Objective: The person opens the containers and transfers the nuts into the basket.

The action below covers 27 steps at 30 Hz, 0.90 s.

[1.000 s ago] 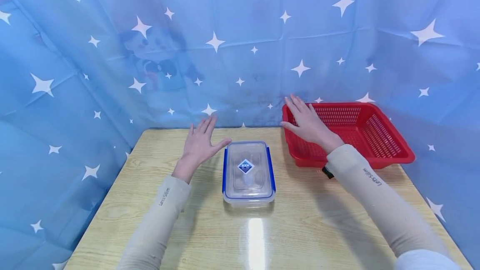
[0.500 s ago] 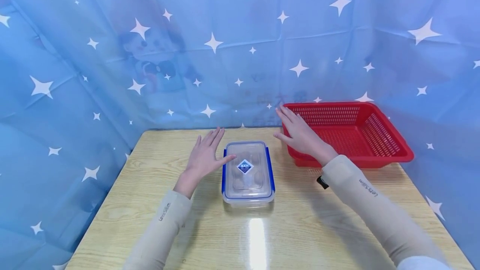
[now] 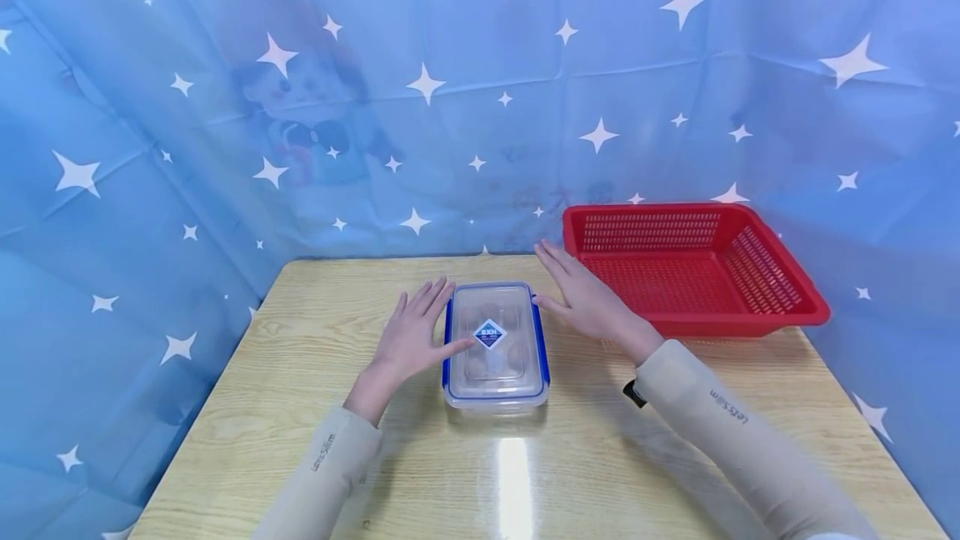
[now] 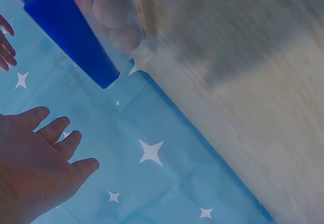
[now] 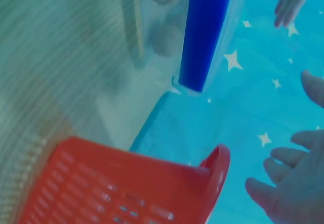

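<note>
A clear plastic food container (image 3: 502, 273) with a lid, blue side clips and a blue diamond label stands mid-table. Through its wall, the left wrist view shows several brownish round things (image 4: 111, 9). My left hand (image 3: 408, 336) is at the container's left side, fingers spread, its thumb overlapping the lid in the head view. On the other side my right hand (image 3: 588, 298) has its fingers extended, the thumb tip close to the right blue clip (image 5: 205, 37). Neither hand holds anything.
A red perforated plastic basket (image 3: 690, 327) stands at the back right of the wooden table (image 3: 285, 407), just beyond my right hand. A blue curtain (image 3: 480, 65) with white stars hangs behind the table and along both sides.
Both hands have come lower and nearer to the container from either side. The right hand has moved left, away from over the basket. Container and basket stay in place.
</note>
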Tool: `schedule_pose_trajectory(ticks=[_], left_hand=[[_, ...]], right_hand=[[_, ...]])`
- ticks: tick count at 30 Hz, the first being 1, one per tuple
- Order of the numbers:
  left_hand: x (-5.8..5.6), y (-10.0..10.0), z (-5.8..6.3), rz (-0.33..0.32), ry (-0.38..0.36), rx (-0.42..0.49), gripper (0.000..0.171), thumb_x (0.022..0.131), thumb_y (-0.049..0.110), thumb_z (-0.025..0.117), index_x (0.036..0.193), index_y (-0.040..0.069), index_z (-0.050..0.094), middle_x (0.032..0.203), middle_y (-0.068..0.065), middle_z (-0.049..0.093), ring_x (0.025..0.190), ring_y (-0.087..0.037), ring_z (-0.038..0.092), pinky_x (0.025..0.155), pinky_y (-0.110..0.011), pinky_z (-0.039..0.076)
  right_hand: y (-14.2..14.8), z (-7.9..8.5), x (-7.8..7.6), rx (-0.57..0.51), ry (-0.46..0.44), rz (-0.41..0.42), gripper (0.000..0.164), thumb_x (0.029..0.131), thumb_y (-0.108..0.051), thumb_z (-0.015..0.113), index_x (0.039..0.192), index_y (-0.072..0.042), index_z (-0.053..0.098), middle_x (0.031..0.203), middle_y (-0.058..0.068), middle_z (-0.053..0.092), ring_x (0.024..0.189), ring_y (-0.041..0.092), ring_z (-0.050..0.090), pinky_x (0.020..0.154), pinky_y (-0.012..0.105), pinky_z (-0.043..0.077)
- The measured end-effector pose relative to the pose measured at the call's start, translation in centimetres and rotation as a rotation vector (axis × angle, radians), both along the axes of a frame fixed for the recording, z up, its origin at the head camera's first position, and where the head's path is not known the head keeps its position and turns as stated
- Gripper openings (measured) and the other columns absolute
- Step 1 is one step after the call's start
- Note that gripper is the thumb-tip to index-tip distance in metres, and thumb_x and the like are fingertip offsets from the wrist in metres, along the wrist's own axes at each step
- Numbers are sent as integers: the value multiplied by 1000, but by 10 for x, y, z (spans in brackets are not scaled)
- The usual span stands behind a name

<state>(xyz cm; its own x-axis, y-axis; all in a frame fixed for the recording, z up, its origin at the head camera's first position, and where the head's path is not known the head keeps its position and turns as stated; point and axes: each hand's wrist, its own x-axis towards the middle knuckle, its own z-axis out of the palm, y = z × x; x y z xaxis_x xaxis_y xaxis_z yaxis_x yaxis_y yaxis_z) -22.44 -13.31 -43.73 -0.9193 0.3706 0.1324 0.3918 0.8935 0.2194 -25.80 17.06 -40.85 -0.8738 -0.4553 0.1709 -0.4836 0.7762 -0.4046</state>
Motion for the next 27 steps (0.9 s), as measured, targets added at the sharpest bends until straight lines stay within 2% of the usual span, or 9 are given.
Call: schedule_pose_trajectory(ticks=[3,7,17,23,27], left_hand=[[5,-2,-4,-6,-4,4,98,85,72,57,160,20,22,167,-6,23,155,-30,20,128,-56,13],[10,-4,-10,-8,-32,15,98,85,72,58,160,18,23,167,-5,22,155,-29,20,128,-54,12],[24,-3,-20,-51,-133,101,106,79,70,67,159,14,26,167,-5,21,153,-32,24,127,-54,17],[26,-5,-27,-102,-167,154,117,73,68,74,159,8,21,168,-9,18,153,-32,23,127,-53,20],[27,-6,-30,-94,-194,179,121,71,66,77,160,9,18,169,-9,15,154,-31,21,127,-52,19]], right_hand=[[-4,-5,5,-11,-21,-15,86,96,-43,61,162,-20,11,169,8,14,156,33,16,120,60,32],[-9,-8,11,-31,-40,-14,84,98,-44,59,162,-21,11,169,7,14,156,32,17,120,60,32],[-18,-22,28,-60,-87,0,79,98,-38,62,161,-16,19,168,9,19,153,34,23,118,58,36],[-18,-34,34,-73,-113,-3,79,98,-36,61,160,-14,19,167,12,21,152,36,26,118,56,36],[-16,-42,35,-83,-127,-5,79,99,-37,61,161,-14,18,167,12,21,151,37,28,118,56,36]])
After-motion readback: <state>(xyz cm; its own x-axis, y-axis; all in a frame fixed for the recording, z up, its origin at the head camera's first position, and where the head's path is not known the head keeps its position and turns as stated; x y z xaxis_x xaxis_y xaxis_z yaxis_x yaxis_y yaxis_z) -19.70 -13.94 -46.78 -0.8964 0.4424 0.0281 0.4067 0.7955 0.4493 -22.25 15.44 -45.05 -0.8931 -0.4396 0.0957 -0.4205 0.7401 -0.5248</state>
